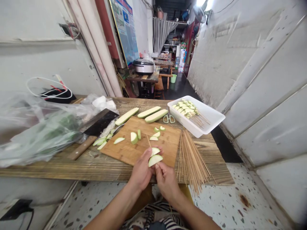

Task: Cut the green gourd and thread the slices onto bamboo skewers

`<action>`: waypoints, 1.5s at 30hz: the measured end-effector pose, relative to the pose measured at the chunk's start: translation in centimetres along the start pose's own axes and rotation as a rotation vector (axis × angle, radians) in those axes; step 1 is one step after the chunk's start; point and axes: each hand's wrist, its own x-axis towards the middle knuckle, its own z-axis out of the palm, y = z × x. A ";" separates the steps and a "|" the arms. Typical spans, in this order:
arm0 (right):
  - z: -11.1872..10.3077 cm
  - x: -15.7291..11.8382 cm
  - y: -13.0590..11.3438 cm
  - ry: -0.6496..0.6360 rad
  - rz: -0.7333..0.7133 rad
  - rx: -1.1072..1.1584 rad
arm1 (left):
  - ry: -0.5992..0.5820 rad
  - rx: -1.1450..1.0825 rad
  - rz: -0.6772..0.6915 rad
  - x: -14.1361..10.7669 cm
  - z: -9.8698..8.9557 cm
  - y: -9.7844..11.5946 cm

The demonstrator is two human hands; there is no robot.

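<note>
Above the near edge of the cutting board, both hands are closed around a partly threaded skewer. My left hand grips half-round zucchini slices, pale with green rims. A thin bamboo skewer sticks out beyond them, its pointed end toward the board. My right hand pinches at the lower side of the nearest slice, where the skewer's lower part runs into the fingers. On the board lie several loose slices and a thick zucchini chunk.
Peeled zucchini halves lie behind the board beside scissors. A white tub holds filled skewers. Loose bamboo skewers fan over the table's front edge. At left are a cleaver, peelings and plastic bags.
</note>
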 end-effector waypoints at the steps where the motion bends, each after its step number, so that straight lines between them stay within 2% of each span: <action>1: 0.0 0.1 0.1 0.004 -0.003 -0.006 | -0.009 -0.002 -0.017 0.0 -0.1 0.1; 3: 0.0 0.2 0.3 0.019 -0.010 -0.015 | -0.010 0.020 0.013 0.3 -0.7 0.8; 5: -0.1 0.4 0.5 0.041 -0.012 -0.015 | 0.069 0.150 0.190 0.9 -2.2 1.9; 6: -0.1 0.5 0.6 0.051 -0.011 -0.012 | 0.146 0.269 0.328 1.3 -3.1 2.6; 8: -0.2 0.6 0.8 0.062 -0.006 -0.003 | 0.285 0.636 0.572 2.4 -5.4 4.2; 9: -0.2 0.7 0.9 0.063 -0.003 0.004 | 0.291 0.822 0.651 3.0 -6.6 5.1; 11: -0.3 0.8 1.1 0.060 0.004 0.016 | 0.174 1.199 0.760 4.3 -8.5 6.7; 13: -0.4 0.8 1.1 0.054 0.009 0.023 | -0.010 1.503 0.783 5.8 -9.8 8.0; 15: -0.5 0.8 1.1 0.046 0.010 0.021 | -0.147 1.701 0.737 7.1 -10.4 9.0; 17: -0.5 0.8 1.1 0.038 0.010 0.017 | -0.230 1.799 0.680 8.3 -10.5 9.7; 20: -0.5 0.9 1.1 0.033 0.007 0.008 | -0.298 1.817 0.604 9.6 -10.5 10.6; 23: -0.5 1.0 1.2 0.032 0.005 0.004 | -0.355 1.801 0.537 10.2 -10.6 11.1; 25: -0.4 1.0 1.3 0.031 0.008 0.008 | -0.357 1.817 0.541 10.3 -10.7 11.1; 31: -0.4 0.9 1.2 0.026 0.021 0.024 | -0.247 1.920 0.723 9.4 -10.1 10.3; 35: -0.5 1.0 1.1 0.027 0.017 0.028 | -0.216 1.809 0.772 8.6 -9.4 9.7; 37: -0.6 1.0 1.1 0.025 0.015 0.036 | -0.161 1.622 0.766 8.2 -9.2 9.5; 39: -0.6 0.8 1.0 0.022 0.014 0.049 | -0.010 1.296 0.734 7.4 -8.9 9.3; 41: -0.7 0.5 0.6 0.012 0.012 0.063 | 0.091 0.832 0.605 6.2 -8.1 9.1; 42: -0.8 0.2 0.3 -0.005 0.007 0.069 | 0.077 0.585 0.500 5.5 -7.6 9.1; 45: -1.2 -0.6 -1.3 -0.095 -0.022 0.074 | -0.097 0.062 0.174 3.4 -5.9 8.7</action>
